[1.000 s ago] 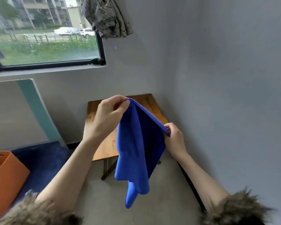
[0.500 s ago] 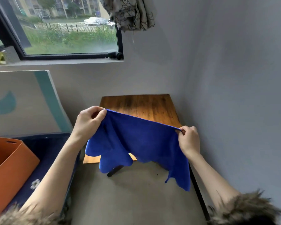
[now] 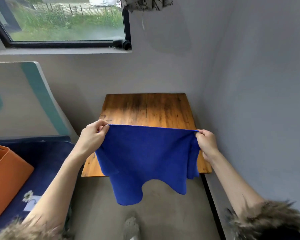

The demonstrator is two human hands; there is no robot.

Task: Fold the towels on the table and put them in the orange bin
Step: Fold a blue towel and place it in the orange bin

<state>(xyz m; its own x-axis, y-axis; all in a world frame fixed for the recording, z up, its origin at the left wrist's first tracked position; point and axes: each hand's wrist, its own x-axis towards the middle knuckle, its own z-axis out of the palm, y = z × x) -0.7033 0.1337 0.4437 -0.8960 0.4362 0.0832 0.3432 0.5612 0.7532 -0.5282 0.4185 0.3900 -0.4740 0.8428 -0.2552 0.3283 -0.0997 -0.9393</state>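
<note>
Orange bin [image 3: 5, 177] sits far left of the surface [image 3: 145, 110], on a dark blue flower-print mat [image 3: 42, 167], only partly in frame, top open. Leaning board [image 3: 24, 97] with teal stripe stands against the wall left of the surface, behind the bin. Window [image 3: 64, 23] up the wall, above and left of the surface; patterned cloth [image 3: 145, 4] hangs at its right edge. Left hand [image 3: 92, 137] over the surface's left edge, fingers curled, pinching the towel's top left corner between thumb and fingertips. Blue towel [image 3: 145, 158] held up in the air, top edge stretched taut and about level between both hands, above the near half of the surface; body hangs down in front of the surface's near edge, bottom hem uneven with two lobes, right side bunched in layers. Not resting flat on the surface. Right hand [image 3: 206, 144] over the surface's right edge, fingers curled, gripping the towel's top right corner. Both forearms bare, fur cuffs at frame bottom. Grey floor below the surface, grey wall right of it.
</note>
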